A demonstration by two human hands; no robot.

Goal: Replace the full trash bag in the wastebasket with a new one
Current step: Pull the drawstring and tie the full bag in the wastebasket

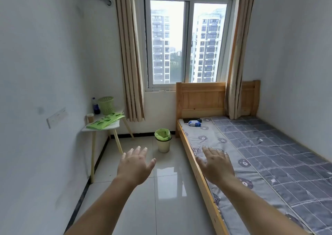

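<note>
Bed [269,154] along right wall; tabletop [115,125] at left carrying flat green bags [105,120]. Wastebasket [163,143] upright on floor between them, green liner [162,134] folded over rim. Both grips apart, empty: left hand [133,164], right hand [215,164]. Wastebasket lies ahead, well apart, slightly nearer left hand

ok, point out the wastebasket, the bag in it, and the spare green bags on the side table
wastebasket [163,146], head view, on its cream side wall
trash bag [162,133], head view, on the green liner folded over the rim
spare green bags [105,121], head view, on the middle of the flat green stack
</note>
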